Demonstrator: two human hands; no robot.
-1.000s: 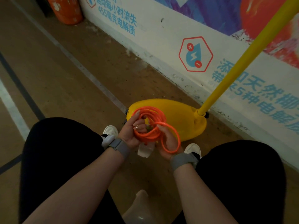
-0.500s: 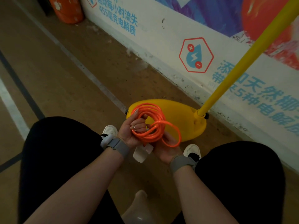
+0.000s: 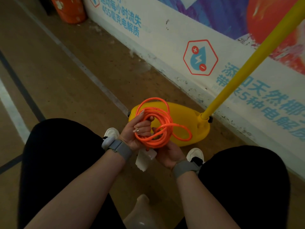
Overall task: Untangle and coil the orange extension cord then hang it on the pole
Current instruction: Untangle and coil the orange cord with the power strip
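The orange extension cord (image 3: 162, 129) is gathered into a bundle of several loops in front of my knees. My left hand (image 3: 139, 129) grips the left side of the bundle, its fingers curled through the loops. From underneath, my right hand (image 3: 168, 152) holds the lower right of the coil, and one loose loop sticks out to the right. A white plug end (image 3: 145, 160) hangs below the hands. Behind the cord, the yellow pole (image 3: 247, 63) rises to the upper right from its yellow base (image 3: 186, 126).
A wall with a printed banner (image 3: 198, 38) runs diagonally close behind the pole base. An orange barrel (image 3: 69, 9) stands at the top left by the wall. Painted lines cross the brown floor (image 3: 57, 71) on the left. My white shoes (image 3: 112, 132) and black-clad knees frame the hands.
The coil has been lifted and turned more upright, its loops now reaching higher over the yellow base. My right hand has slid lower under the bundle.
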